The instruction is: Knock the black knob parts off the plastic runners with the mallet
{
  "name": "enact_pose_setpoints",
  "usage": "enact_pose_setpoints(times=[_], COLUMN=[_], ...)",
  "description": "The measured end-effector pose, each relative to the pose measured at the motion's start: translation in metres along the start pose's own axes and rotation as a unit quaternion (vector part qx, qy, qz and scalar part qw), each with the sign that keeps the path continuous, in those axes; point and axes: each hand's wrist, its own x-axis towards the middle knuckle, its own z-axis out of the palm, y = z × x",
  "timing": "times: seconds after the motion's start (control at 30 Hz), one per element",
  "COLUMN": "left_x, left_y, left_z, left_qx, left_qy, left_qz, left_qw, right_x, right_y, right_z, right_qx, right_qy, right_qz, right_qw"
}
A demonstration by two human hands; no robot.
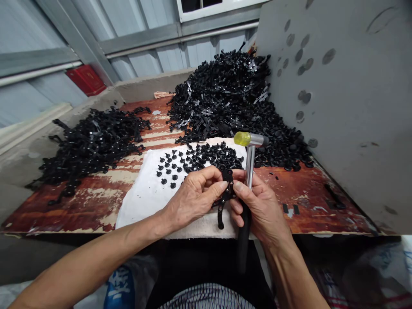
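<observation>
Over the near edge of the table [109, 214], as the head view shows, both hands close on one black jointed part [228, 185], held just above a white cloth [135, 210]. The left hand [198, 195] pinches it from one side; the right hand [262, 206] grips its other side and also clasps a hammer [250, 165]. The part's long axis runs roughly away from the person, its broader end pointing to the far side and a slim arm with a rounded tip pointing back toward the person. Thumbs and fingers cover much of its middle, so its joints are hard to make out. The right thumb hides some of the hammer's shaft, and its black handle blurs into dark clothing [206, 266]. Beyond, small black pieces [219, 155] crowd together, too tangled to tell apart.
</observation>
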Motion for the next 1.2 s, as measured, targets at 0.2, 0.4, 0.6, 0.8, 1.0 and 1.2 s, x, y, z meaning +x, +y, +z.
enact_pose_setpoints(times=[0.2,0.4,0.6,0.8,1.0,1.2], left_x=[-0.0045,-0.0016,0.0008,0.0017,0.0028,0.0010], left_y=[0.0039,0.0042,0.0043,0.0038,0.0015,-0.0012], left_z=[0.0019,0.0028,0.0040,0.0049,0.0051,0.0048], left_qx=[-0.062,-0.169,-0.180,-0.187,-0.212,-0.214], left_qy=[-0.024,-0.041,-0.039,-0.040,-0.078,-0.086], left_qz=[-0.035,-0.099,-0.132,-0.140,-0.133,-0.123], left_qw=[0.997,0.980,0.974,0.972,0.965,0.965], right_x=[-0.0001,0.0008,0.0024,0.0030,0.0028,0.0027], right_y=[0.0025,0.0007,-0.0006,-0.0014,-0.0016,-0.0019], right_z=[-0.0003,-0.0011,0.0035,0.0043,0.0035,0.0037], right_qx=[0.027,0.053,0.078,0.080,0.076,0.075], right_qy=[0.004,0.015,0.047,0.049,0.044,0.040], right_qz=[-0.006,-0.009,-0.029,-0.032,-0.029,-0.026], right_qw=[1.000,0.998,0.995,0.995,0.996,0.996])
